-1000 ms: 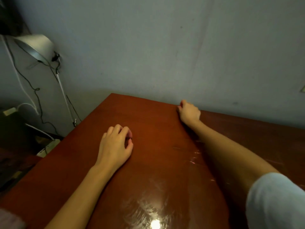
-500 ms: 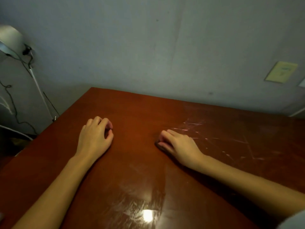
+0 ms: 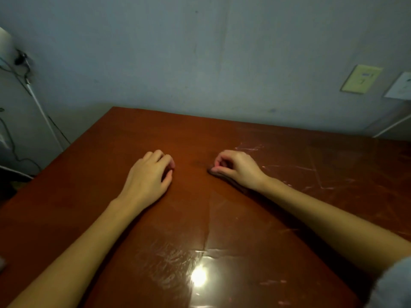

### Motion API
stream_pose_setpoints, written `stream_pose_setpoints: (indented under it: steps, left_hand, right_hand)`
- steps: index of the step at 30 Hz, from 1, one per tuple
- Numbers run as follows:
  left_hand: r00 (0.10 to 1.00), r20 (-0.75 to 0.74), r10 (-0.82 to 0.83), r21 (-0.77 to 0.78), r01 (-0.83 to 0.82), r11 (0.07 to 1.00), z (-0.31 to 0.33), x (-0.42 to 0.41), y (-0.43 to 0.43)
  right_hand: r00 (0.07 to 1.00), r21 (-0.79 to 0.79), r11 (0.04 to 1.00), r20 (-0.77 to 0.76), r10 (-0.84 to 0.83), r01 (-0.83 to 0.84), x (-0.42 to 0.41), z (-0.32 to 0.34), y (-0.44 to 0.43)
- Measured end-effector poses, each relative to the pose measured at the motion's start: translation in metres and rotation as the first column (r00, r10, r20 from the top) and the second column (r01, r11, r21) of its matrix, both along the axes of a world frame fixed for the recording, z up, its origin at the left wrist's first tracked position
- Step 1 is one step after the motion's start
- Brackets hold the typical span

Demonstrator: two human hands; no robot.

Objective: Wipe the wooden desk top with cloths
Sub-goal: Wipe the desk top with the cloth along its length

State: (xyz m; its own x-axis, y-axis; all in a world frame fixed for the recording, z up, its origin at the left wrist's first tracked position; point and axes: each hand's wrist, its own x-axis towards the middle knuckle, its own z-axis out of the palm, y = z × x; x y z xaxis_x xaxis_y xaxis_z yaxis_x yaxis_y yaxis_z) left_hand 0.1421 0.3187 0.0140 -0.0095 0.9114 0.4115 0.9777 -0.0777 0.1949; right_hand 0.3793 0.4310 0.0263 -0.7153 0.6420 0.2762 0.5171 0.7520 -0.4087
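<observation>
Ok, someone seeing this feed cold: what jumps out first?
Two bare hands pressed on the reddish wooden desk top: the left hand at centre, the right hand beside it over a dark cloth. Next, the bright light glare near the front edge, and pale streaks on the right.

Desk top: a glossy reddish-brown wooden desk top [image 3: 200, 218], flat, its far edge against the wall, its left far corner in view.
Surface finish: shiny, with a bright spot of reflected light near the front edge and wrinkled, film-like creases around it.
Marks: pale streaks and scratch-like lines across the right part of the top; the left part looks even in colour.
Cloth: a dark, thin strip of cloth [image 3: 224, 177] lying flat on the desk top near the middle, mostly covered, only its edge showing; its colour is hard to tell in the dim light.
Second cloth: cannot be made out.
</observation>
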Motion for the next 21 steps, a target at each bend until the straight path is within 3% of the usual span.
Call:
stream_pose_setpoints:
  steps: [4, 13, 21]
  left_hand:
    - [0.998, 0.066, -0.022, 0.005, 0.021, 1.0, -0.002, -0.005, -0.004]
    - [0.997, 0.048, -0.054, 0.017, 0.053, 0.998, -0.007, -0.008, 0.0]
    - [0.996, 0.053, -0.068, 0.027, 0.067, 0.997, -0.006, -0.007, -0.003]
  right_hand:
    - [0.999, -0.002, 0.999, -0.005, 0.044, -0.045, -0.015, 0.003, 0.002]
    - [0.999, -0.118, 0.992, -0.009, 0.048, -0.049, 0.064, 0.014, 0.009]
    - [0.958, -0.152, 0.958, 0.113, 0.263, -0.245, -0.062, 0.015, -0.01]
